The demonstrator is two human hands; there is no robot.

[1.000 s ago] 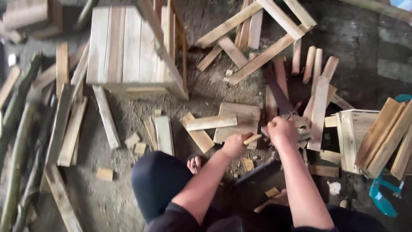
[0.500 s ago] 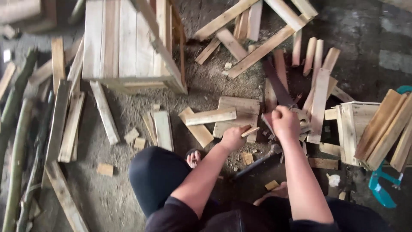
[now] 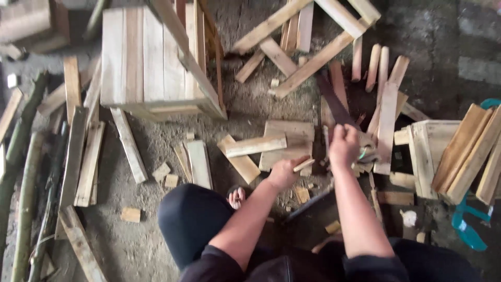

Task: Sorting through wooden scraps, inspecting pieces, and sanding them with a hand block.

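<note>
I crouch on a dirt floor strewn with pale wood offcuts. My left hand (image 3: 284, 173) grips a small stick of wood (image 3: 304, 165) just in front of my knee, beside a flat board (image 3: 291, 137) with a short slat (image 3: 255, 146) lying across it. My right hand (image 3: 344, 146) is closed in a fist, raised a little above the offcuts; a thin handle seems to run down from it, though what it holds is unclear. A dark saw-like blade (image 3: 335, 103) lies just beyond that hand.
A slatted wooden crate (image 3: 148, 57) stands at the upper left. A smaller wooden box (image 3: 428, 151) with planks leaning on it sits at the right, next to a teal plastic object (image 3: 469, 230). Loose slats (image 3: 313, 36) lie ahead; long poles (image 3: 23, 172) run along the left.
My right fist has risen and shifted slightly up and right. My left hand stays on the small stick. The view has drifted a little.
</note>
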